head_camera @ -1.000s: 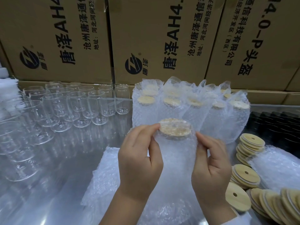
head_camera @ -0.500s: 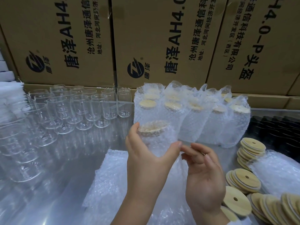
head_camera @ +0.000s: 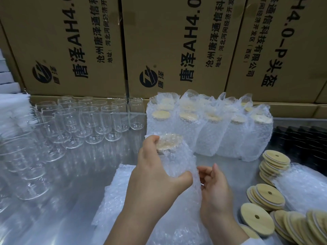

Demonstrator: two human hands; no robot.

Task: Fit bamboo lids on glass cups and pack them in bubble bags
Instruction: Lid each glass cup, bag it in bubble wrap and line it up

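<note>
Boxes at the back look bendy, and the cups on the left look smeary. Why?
Head view: the wide-angle lens tilts the boxes outward; near its left edge the cups stretch and soften, mixing with glare on the shiny table; the bagged cup mid-frame looks sharp.

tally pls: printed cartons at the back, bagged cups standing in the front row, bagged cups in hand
Printed cartons: 3
Front-row standing bagged cups: 5 (rows behind too blurred to count)
Bagged cup gripped by left hand: 1
Total: 9
</note>
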